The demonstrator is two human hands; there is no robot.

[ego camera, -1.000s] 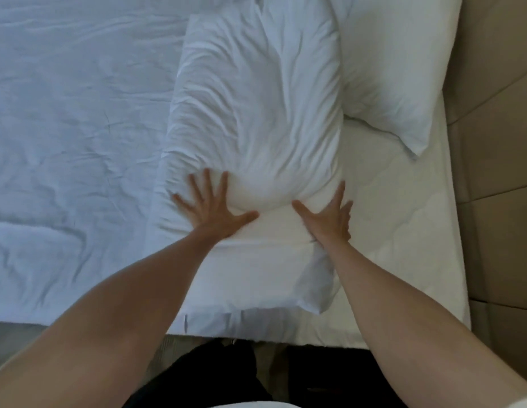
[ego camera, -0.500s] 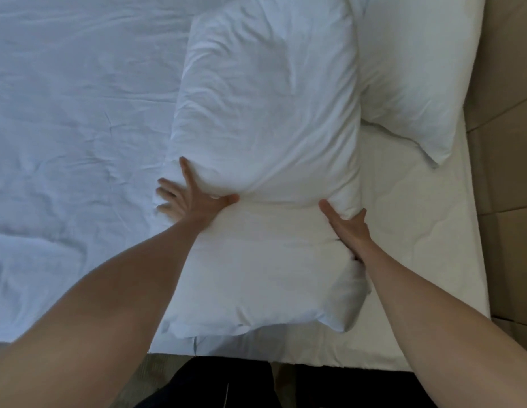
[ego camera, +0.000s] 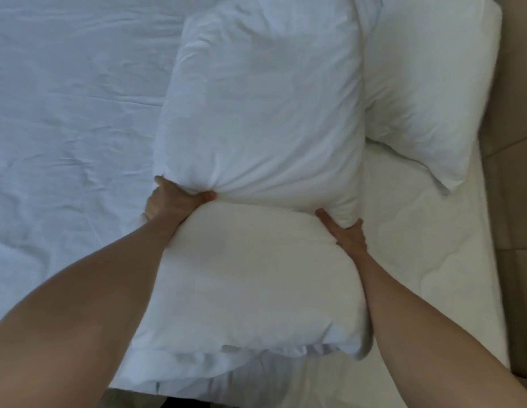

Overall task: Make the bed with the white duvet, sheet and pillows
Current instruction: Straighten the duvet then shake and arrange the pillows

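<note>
bed [ego camera: 65,113] wrinkled | pillow [ego camera: 256,113] white, puffy | L hand [ego camera: 174,201] + R hand [ego camera: 346,234] fingers pinching pillow

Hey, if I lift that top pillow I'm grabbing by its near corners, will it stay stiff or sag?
Probably sag. The top pillow bunches into creases where the left hand pinches it, so it looks soft. The right hand sinks into its corner too, suggesting a loose, likely light filling. Its smooth white cover may slip over the lower pillow rather than catch.
</note>
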